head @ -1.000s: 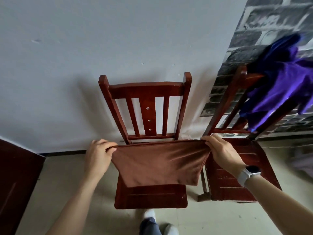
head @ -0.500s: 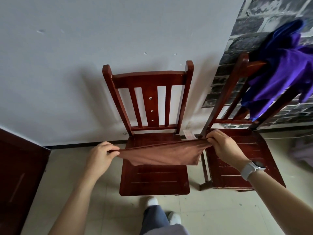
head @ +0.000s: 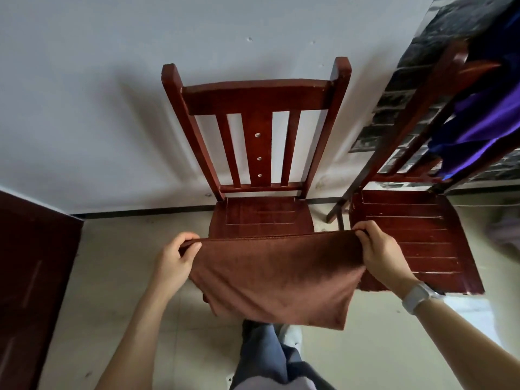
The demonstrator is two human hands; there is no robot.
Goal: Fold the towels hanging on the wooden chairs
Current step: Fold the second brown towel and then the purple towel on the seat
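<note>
Overhead, red-brown wooden chair against white wall, tiled floor.

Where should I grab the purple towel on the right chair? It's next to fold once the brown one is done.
Probably the bunched purple towel where it drapes over the right chair's backrest, reaching from the seat side with the right hand. Its corners aren't visible.

Soft, even daylight fills the room. The middle chair casts a broad, diffuse shadow to its left on the white wall. Wide-angle distortion bends the edges, and the far-right corner looks smeared and blurred.
</note>
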